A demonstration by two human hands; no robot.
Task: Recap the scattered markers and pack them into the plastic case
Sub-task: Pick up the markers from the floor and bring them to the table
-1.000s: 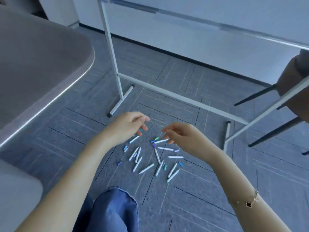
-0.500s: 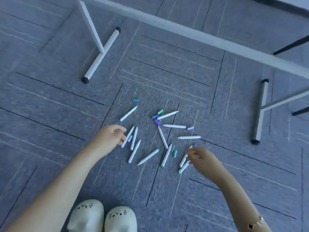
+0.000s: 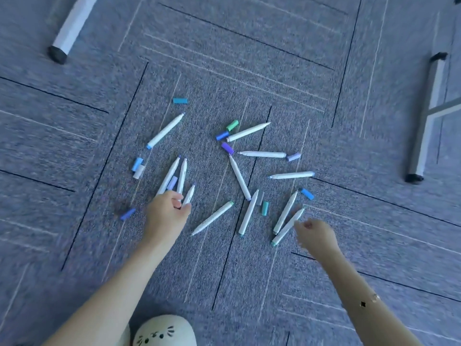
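Head view: both hands have come down from mid-air to the markers (image 3: 239, 179) scattered uncapped on the floor (image 3: 324, 58); I judge gathering begins. Left hand (image 3: 166, 212): fingers closing on one marker (image 3: 188, 194). Right hand (image 3: 315, 233): curled beside two markers, grip unclear. Case: unseen.

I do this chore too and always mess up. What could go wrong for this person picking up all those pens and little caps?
The left hand is grabbing at a bunch of three markers at once, so one could slip out. Loose caps lie far out, like the blue cap and the turquoise cap, and might get missed. Many caps look alike in blue and purple, so a wrong cap could go on a pen. No case shows here.
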